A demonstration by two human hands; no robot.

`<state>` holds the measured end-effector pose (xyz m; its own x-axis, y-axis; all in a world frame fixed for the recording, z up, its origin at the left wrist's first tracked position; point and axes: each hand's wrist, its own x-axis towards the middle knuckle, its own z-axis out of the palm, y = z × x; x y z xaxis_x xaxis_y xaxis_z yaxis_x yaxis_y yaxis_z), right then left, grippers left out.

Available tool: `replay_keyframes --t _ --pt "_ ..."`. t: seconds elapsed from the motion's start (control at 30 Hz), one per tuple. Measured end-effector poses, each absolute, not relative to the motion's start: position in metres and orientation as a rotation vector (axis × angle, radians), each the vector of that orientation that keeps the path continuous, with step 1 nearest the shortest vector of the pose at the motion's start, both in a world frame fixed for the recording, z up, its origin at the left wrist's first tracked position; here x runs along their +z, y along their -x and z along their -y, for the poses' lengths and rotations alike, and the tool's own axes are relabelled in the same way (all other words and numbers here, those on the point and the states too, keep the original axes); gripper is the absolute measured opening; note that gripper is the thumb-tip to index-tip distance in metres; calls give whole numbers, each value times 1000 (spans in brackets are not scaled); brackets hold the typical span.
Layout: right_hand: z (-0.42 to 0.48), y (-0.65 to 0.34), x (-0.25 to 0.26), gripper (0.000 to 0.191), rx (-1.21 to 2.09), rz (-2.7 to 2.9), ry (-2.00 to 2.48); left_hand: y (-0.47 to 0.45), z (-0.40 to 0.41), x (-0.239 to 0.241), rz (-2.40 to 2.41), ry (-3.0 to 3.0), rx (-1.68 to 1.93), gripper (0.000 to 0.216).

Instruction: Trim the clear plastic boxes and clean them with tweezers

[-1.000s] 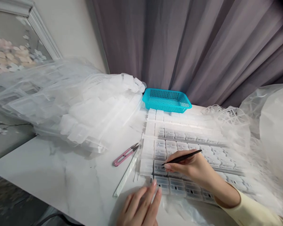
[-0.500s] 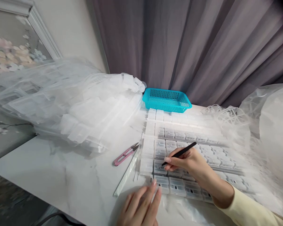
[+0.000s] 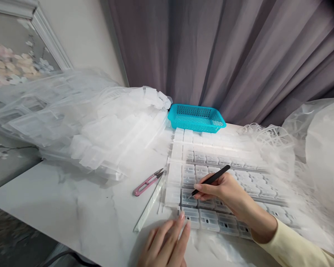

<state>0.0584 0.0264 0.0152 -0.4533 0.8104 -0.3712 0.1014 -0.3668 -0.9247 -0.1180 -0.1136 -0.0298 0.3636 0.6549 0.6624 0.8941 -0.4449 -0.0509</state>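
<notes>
My right hand (image 3: pixel 215 189) grips slim black tweezers (image 3: pixel 213 178), slanted with the tip pointing down and left. That tip is at a small translucent plastic box (image 3: pixel 188 202) near the left end of a row. Flat on the table, my left hand (image 3: pixel 167 241) has its fingers stretched out, fingertips touching the left end of the nearest row of boxes (image 3: pixel 208 218). Small dark spots show in several of these boxes. Further rows of the same boxes (image 3: pixel 225 160) lie behind, partly covered by my right hand.
Pink thread snips (image 3: pixel 147 183) and a pale wrapped strip (image 3: pixel 150 205) lie left of the rows. Behind them stands a turquoise basket (image 3: pixel 197 115). A large bag of white plastic pieces (image 3: pixel 100 126) fills the left side; tangled white strips (image 3: pixel 269 137) and clear bags (image 3: pixel 323 144) are at right.
The tweezers and my right hand have shifted very slightly, with the tweezers' upper end a little left and up. A dark dot near the tip no longer shows. My left hand has stayed in place.
</notes>
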Motion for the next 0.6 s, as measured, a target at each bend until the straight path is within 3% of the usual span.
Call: replay_keyframes --t 0.6 --pt "-22 -54 15 36 1829 1418 1174 119 117 -33 1361 2244 -790 48"
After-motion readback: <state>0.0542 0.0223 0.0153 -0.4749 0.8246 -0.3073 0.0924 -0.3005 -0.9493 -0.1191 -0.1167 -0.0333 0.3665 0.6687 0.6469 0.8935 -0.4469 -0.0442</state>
